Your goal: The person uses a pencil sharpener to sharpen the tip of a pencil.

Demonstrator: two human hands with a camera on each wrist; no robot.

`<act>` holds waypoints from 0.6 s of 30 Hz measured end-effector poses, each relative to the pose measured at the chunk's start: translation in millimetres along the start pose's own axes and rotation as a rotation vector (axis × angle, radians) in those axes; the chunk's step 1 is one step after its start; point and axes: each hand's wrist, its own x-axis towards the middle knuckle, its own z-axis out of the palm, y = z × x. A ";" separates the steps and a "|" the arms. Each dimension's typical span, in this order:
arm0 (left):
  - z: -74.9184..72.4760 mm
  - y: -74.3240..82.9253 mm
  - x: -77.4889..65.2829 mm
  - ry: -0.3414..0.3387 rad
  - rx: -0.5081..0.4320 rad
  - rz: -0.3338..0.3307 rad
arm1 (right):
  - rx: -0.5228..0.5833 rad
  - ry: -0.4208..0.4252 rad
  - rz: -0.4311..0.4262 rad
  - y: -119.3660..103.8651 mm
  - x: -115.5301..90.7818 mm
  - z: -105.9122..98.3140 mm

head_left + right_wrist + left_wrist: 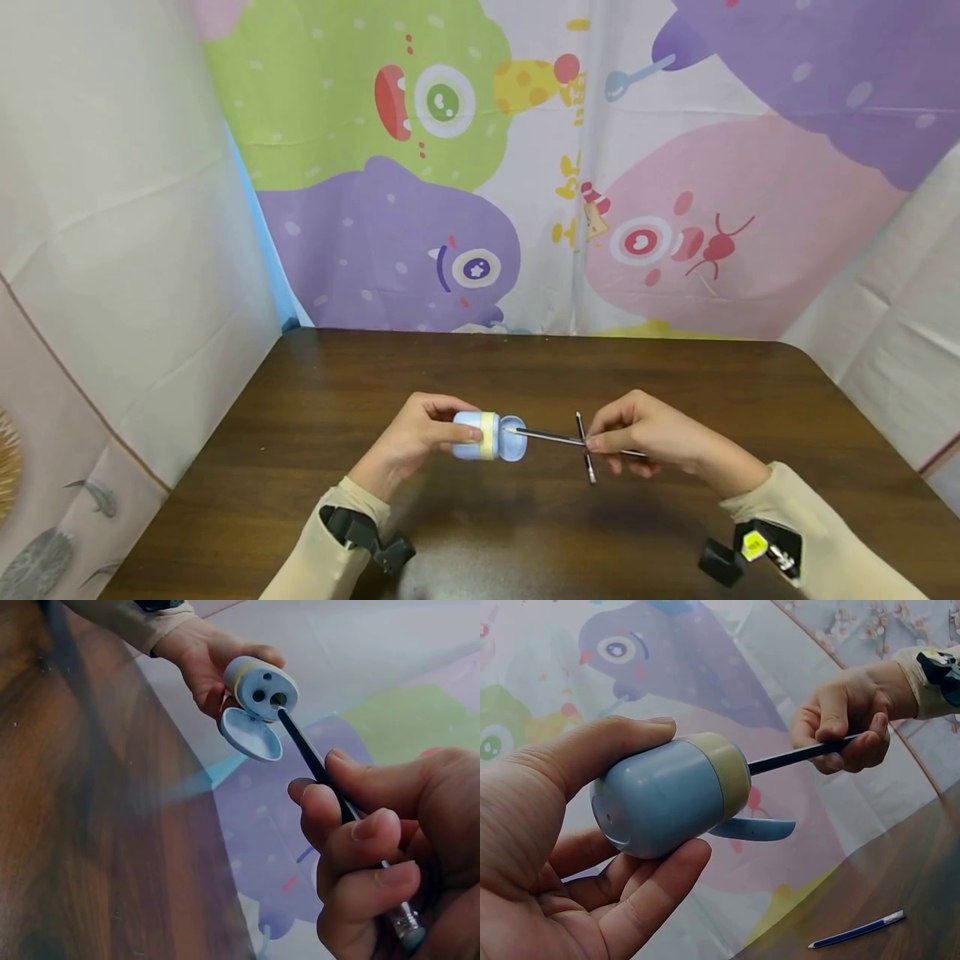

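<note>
My left hand (412, 442) grips a light blue pencil sharpener (667, 791) with a pale yellow band, held sideways above the table. Its round flip lid (251, 735) hangs open, baring a face with several holes. Between thumb and fingers, my right hand (660, 433) pinches a dark pencil (304, 750) whose eraser end sticks out behind the fingers. The pencil's tip is right at the largest hole in the sharpener's face. A second dark pencil (859, 930) lies on the table below the right hand, crossing behind the held one in the head view.
A dark brown wooden table (337, 367) spans the area under both hands. Behind it hangs a curtain (420, 242) printed with cartoon monsters, and pale cloth walls (135, 208) close in the sides. Each sleeve carries a black strapped wrist camera (367, 533).
</note>
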 end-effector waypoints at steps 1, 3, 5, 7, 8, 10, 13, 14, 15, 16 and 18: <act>-0.1 -0.2 0.0 0.000 -0.003 -0.001 | 0.001 0.004 0.002 0.5 -0.6 -0.3; -0.1 -0.4 -0.1 0.001 -0.007 -0.004 | 0.004 0.008 0.002 1.2 -1.8 -0.8; -0.2 -0.1 -0.4 0.004 -0.014 -0.009 | 0.007 0.014 0.000 1.7 -2.9 -1.1; -0.5 0.3 -0.6 0.006 -0.018 -0.012 | 0.011 0.022 -0.007 2.2 -4.2 -1.4; -0.5 0.5 -0.7 0.007 -0.021 -0.013 | 0.014 0.027 -0.012 2.7 -4.9 -1.8; -0.5 1.4 -0.7 0.007 -0.023 -0.016 | 0.013 0.042 -0.018 3.6 -6.1 -2.2; -0.3 2.5 -0.8 0.003 -0.031 -0.017 | 0.008 0.060 -0.023 6.0 -7.4 -3.2; -0.2 2.8 -0.9 0.000 -0.035 -0.017 | 0.009 0.065 -0.021 6.6 -7.6 -3.4; -0.2 3.1 -1.0 -0.003 -0.038 -0.017 | 0.007 0.068 -0.020 7.0 -7.8 -3.4; -0.2 3.1 -1.1 -0.007 -0.042 -0.016 | 0.009 0.070 -0.021 7.1 -8.0 -3.3; -0.1 3.1 -1.4 -0.015 -0.048 -0.014 | 0.014 0.068 -0.023 6.2 -8.2 -2.7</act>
